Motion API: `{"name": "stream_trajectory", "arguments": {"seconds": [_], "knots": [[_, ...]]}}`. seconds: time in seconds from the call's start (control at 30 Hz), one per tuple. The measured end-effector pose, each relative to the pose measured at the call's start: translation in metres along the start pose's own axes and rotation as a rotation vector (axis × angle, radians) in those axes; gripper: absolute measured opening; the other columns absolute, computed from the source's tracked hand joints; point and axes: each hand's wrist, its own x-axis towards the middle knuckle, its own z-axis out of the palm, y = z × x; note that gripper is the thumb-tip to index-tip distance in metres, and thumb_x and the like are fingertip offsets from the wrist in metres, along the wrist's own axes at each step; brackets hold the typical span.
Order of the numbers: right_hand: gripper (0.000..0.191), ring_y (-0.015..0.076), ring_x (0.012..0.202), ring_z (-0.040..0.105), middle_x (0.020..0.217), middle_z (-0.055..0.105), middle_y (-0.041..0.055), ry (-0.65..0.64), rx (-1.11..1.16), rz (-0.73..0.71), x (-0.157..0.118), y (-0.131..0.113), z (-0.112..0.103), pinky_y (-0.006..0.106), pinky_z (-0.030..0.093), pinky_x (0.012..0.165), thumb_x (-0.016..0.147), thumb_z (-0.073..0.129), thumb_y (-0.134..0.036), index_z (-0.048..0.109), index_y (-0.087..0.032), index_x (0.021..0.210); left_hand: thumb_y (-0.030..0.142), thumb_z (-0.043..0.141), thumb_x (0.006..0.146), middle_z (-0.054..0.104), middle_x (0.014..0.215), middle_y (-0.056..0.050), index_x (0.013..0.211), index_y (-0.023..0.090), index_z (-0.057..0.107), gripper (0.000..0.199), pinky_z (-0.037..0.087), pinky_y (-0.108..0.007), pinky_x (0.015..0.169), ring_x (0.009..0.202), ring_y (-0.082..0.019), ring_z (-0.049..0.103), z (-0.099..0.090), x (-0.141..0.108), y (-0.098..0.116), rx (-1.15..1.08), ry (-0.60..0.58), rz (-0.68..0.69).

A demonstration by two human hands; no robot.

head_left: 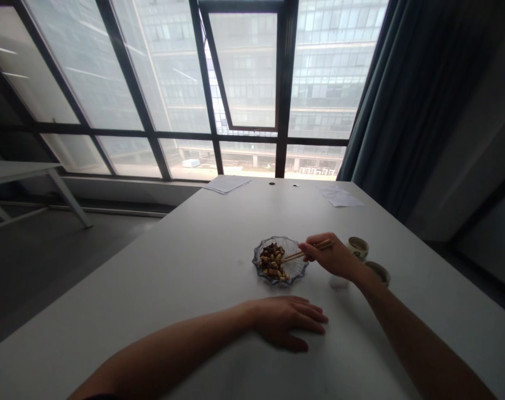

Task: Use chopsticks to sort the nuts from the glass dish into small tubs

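My right hand point(325, 254) is closed around a pair of wooden chopsticks point(294, 256), whose tips reach into a clear glass dish point(296, 271) with a scalloped rim. Small brown and pale pieces that look like nuts point(272, 261) are heaped in the left part of the dish. Lying flat on the white table point(173, 289), my left hand point(288, 322) has its fingers stretched to the right, just in front of the dish, and holds nothing. Whether the chopsticks pinch a piece cannot be made out.
Just beyond and right of my right wrist stand two small cups, one point(358, 248) farther back and one point(379, 272) partly hidden by my forearm. Paper sheets point(227, 184) lie at the far left, more papers point(341, 196) at the far right. Windows and a dark curtain point(406, 111) border the table's far end.
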Motion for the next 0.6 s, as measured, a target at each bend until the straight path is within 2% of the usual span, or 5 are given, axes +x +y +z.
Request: {"name": "stream_trajectory", "arguments": {"seconds": [0.2,0.4,0.6], "knots": [[0.042,0.0253,0.069,0.077,0.071,0.079,0.0087,0.036,0.029,0.024,-0.004,-0.002,-0.008,0.031,0.059,0.063,0.092,0.07,-0.058,0.073,-0.019,0.075,0.037,0.068,0.094,0.052,0.16,-0.013,0.152,0.022,0.055,0.061,0.027,-0.044,0.129,0.152,-0.03,0.045,0.0,0.0,0.0,0.003,0.003,0.001],[0.039,0.0225,0.066,0.074,0.069,0.077,0.0075,-0.064,-0.005,-0.049,-0.002,-0.005,0.004,0.03,0.055,0.061,0.092,0.072,-0.053,0.077,-0.017,0.079,0.037,0.066,0.096,0.051,0.16,-0.013,0.152,0.021,0.055,0.06,0.026,-0.044,0.13,0.152,-0.029,0.044,-0.001,0.001,0.002,0.004,-0.013,-0.01],[0.038,0.0241,0.069,0.077,0.07,0.078,0.0077,-0.062,0.016,-0.029,-0.002,-0.002,0.008,0.03,0.055,0.062,0.092,0.073,-0.052,0.074,-0.017,0.077,0.039,0.065,0.096,0.05,0.161,-0.012,0.152,0.018,0.055,0.06,0.026,-0.042,0.13,0.153,-0.028,0.043,0.0,0.002,0.0,0.001,-0.003,0.002]]}}
